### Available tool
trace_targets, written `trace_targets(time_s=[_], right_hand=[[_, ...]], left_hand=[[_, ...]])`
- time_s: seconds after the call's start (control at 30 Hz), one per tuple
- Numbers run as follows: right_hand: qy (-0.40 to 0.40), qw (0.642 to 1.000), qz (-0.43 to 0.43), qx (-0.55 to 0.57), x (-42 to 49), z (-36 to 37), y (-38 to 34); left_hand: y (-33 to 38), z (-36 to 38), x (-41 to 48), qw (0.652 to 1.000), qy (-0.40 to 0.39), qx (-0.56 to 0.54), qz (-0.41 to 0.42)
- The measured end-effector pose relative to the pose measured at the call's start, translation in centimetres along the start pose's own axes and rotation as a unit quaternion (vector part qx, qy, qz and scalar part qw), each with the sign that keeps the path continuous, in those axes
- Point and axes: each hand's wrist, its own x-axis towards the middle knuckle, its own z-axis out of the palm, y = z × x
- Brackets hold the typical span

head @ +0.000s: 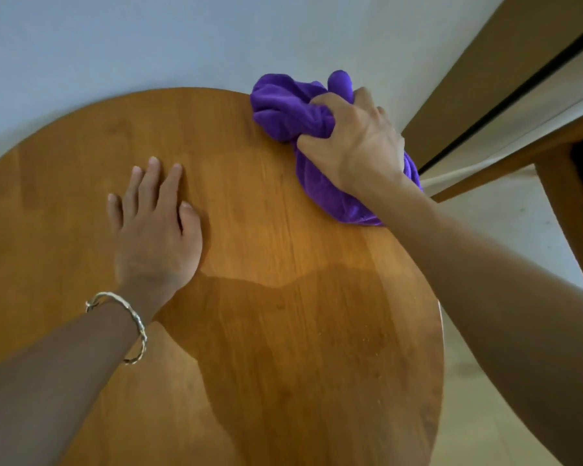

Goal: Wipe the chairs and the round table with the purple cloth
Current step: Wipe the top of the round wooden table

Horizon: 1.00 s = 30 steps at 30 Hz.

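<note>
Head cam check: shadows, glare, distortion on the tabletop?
Head view: a broad dark shadow covers the near part of the round table, pale sheen beyond it beside the left hand; wide-angle stretch skews the table's outline; right hand and purple cloth slightly soft, no motion smear.

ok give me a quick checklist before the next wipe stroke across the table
1. Grip on the cloth: ok. The right hand holds the bunched purple cloth, fingers curled round it.
2. Cloth on the surface: ok. It rests at the far right edge of the round wooden table.
3. Table steadied: ok. The left hand lies flat on the top, fingers straight.
4. Stroke path to the left: not ok. The left hand lies in the way.
5. Silver bracelet off the wood: cannot tell.
</note>
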Motion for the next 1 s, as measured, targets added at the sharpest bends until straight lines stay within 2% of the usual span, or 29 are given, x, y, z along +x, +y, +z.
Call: trace_targets(time_s=[0.13, 0.37, 0.43, 0.5, 0.53, 1.0], right_hand=[[0.033, 0.996, 0.076, 0.024, -0.6, -0.3, 0.6], [0.095, 0.984, 0.146, -0.047, -2.6, 1.7, -2.7], [0.1, 0.981, 0.157, -0.058, -3.8, 2.4, -3.5], [0.1, 0.98, 0.164, -0.062, -4.8, 3.0, -4.2], [0.105, 0.978, 0.167, -0.063, -4.8, 3.1, -4.4], [0.126, 0.965, 0.218, -0.078, -4.4, 3.4, -5.2]], left_hand=[[-0.1, 0.0, -0.1, 1.0, -0.001, -0.009, 0.009], [-0.3, -0.2, -0.2, 0.997, -0.057, 0.039, 0.029], [-0.1, -0.4, 0.4, 0.99, -0.069, 0.056, 0.108], [0.0, -0.5, 1.0, 0.962, -0.074, 0.08, 0.251], [0.0, -0.5, 1.4, 0.949, -0.074, 0.094, 0.293], [-0.2, -1.0, 3.0, 0.929, -0.107, 0.094, 0.342]])
